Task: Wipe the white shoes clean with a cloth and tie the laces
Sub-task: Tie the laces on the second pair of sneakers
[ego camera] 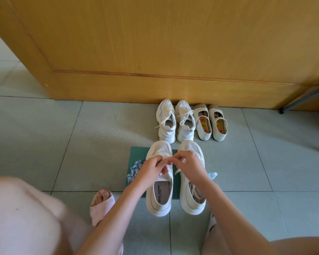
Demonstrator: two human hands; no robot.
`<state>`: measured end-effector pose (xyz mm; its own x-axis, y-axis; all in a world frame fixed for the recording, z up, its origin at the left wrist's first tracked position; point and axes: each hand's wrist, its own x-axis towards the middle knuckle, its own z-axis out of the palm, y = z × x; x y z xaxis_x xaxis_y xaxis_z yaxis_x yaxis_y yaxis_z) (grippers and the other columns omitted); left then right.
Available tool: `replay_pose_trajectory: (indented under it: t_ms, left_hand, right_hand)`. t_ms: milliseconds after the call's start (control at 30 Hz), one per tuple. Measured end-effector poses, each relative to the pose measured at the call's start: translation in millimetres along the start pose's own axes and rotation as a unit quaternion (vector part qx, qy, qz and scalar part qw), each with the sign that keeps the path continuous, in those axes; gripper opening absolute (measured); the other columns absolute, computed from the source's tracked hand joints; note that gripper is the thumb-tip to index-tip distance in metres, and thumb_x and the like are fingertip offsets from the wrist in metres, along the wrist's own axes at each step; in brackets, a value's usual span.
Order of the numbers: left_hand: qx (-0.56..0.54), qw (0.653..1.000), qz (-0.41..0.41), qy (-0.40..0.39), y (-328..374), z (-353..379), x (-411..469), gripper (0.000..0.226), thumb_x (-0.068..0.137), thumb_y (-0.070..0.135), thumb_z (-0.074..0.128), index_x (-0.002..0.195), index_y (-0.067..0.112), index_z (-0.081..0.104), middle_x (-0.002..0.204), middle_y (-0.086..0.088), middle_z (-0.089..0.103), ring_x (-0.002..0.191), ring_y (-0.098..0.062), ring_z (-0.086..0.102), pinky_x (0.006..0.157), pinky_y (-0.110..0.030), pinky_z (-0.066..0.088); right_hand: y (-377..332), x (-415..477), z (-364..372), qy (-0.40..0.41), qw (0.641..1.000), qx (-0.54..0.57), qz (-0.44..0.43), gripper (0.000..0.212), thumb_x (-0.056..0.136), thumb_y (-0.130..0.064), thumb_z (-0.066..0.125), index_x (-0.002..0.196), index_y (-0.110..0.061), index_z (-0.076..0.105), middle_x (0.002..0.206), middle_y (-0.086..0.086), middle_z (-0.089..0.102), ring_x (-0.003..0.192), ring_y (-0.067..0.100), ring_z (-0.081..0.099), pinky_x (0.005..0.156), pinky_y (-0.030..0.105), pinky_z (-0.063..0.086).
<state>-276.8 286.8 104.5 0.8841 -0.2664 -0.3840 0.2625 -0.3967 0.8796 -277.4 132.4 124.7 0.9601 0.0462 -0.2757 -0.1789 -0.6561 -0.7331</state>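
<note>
Two white shoes stand side by side on a green mat (pixel 136 153) on the tiled floor. Over the lace area of the left white shoe (pixel 159 196) both hands meet. My left hand (pixel 152 169) pinches a white lace (pixel 167 160), and my right hand (pixel 189 164) pinches the lace's other strand. The right white shoe (pixel 192 199) lies partly under my right forearm, its laces loose inside. A blue and white cloth (pixel 134 171) lies crumpled on the mat, left of the shoes.
A pair of white lace-up sneakers (pixel 175 121) and a pair of cream strap shoes (pixel 211 122) stand against a wooden door (pixel 155 43). A small clear bottle (pixel 213 175) lies right of the mat. My foot in a pink slipper (pixel 101 205) is at lower left. A metal leg (pixel 302 99) is at far right.
</note>
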Motion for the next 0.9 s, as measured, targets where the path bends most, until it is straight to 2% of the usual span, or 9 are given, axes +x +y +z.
replay_pose_trajectory:
  t_ms: [33,100,233,333,433,567,700,767,900]
  left_hand:
    - [-0.036,0.999,-0.007,0.003,0,-1,1,0.024,0.098,0.027,0.045,0.092,0.016,0.065,0.071,0.005,0.066,0.063,-0.006,0.061,0.068,-0.017,0.049]
    - [-0.11,0.993,-0.028,0.011,0,-3,2,0.022,0.098,0.02,0.047,0.101,0.012,0.067,0.078,-0.002,0.07,0.068,-0.01,0.065,0.075,-0.025,0.053]
    - [-0.221,0.968,-0.112,0.046,3,-4,2,0.019,0.094,0.019,0.054,0.096,0.007,0.069,0.08,-0.007,0.071,0.063,-0.009,0.067,0.061,-0.019,0.055]
    - [-0.117,0.987,-0.099,0.05,2,-6,5,0.019,0.088,0.027,0.063,0.095,0.011,0.071,0.085,-0.003,0.071,0.071,-0.007,0.066,0.062,-0.016,0.054]
    - [-0.085,0.992,-0.085,0.031,1,-11,7,0.013,0.082,0.022,0.071,0.094,0.016,0.07,0.083,0.002,0.07,0.065,-0.001,0.065,0.059,-0.01,0.05]
    - [0.039,0.998,-0.029,0.029,0,-14,9,0.018,0.082,0.015,0.071,0.1,0.013,0.069,0.083,0.0,0.072,0.066,-0.005,0.066,0.06,-0.016,0.052]
    - [0.176,0.981,0.032,0.078,0,-12,6,0.018,0.085,0.012,0.063,0.101,0.02,0.068,0.091,0.007,0.069,0.079,-0.006,0.065,0.07,-0.021,0.054]
    - [0.172,0.978,0.053,0.102,-1,-10,2,0.017,0.085,0.011,0.065,0.099,0.019,0.07,0.088,0.01,0.067,0.077,-0.005,0.063,0.067,-0.016,0.051]
    - [0.076,0.987,0.069,0.127,-2,-4,0,0.012,0.08,0.011,0.071,0.091,0.016,0.073,0.085,0.006,0.069,0.076,-0.004,0.064,0.07,-0.014,0.051]
  right_hand:
    - [0,-2,-3,-0.001,1.0,0.02,0.005,0.015,0.087,-0.032,0.064,0.082,-0.019,0.07,0.074,-0.007,0.063,0.073,0.008,0.057,0.067,0.014,0.044]
    - [-1,-7,-9,0.003,0.999,0.051,0.008,0.008,0.085,-0.024,0.067,0.086,-0.017,0.07,0.075,-0.006,0.064,0.071,0.006,0.057,0.067,0.014,0.044]
    - [1,-15,-5,-0.06,0.995,0.073,0.019,0.008,0.083,-0.025,0.069,0.089,-0.019,0.069,0.07,0.002,0.067,0.061,0.011,0.057,0.065,0.024,0.05]
    - [3,-18,2,-0.109,0.992,0.066,0.014,0.009,0.086,-0.024,0.067,0.094,-0.021,0.068,0.072,-0.004,0.068,0.059,0.006,0.058,0.063,0.016,0.05]
    - [5,-17,6,-0.092,0.991,0.091,0.029,0.009,0.089,-0.024,0.063,0.094,-0.019,0.069,0.08,-0.008,0.068,0.068,0.001,0.06,0.063,0.008,0.046]
    - [6,-10,17,-0.061,0.986,0.13,0.084,0.015,0.094,-0.016,0.053,0.101,-0.008,0.065,0.087,0.007,0.069,0.074,0.021,0.066,0.071,0.031,0.058]
    - [2,-4,22,-0.061,0.987,0.132,0.066,0.024,0.095,-0.001,0.043,0.111,-0.008,0.06,0.099,0.003,0.066,0.067,0.016,0.061,0.06,0.021,0.054]
    - [2,0,23,-0.071,0.986,0.134,0.063,0.03,0.092,0.003,0.042,0.113,-0.008,0.061,0.101,0.002,0.066,0.065,0.014,0.059,0.058,0.018,0.052]
    - [3,5,22,-0.073,0.98,0.172,0.068,0.033,0.091,0.004,0.045,0.115,-0.01,0.063,0.099,0.001,0.068,0.066,0.014,0.062,0.066,0.026,0.055]
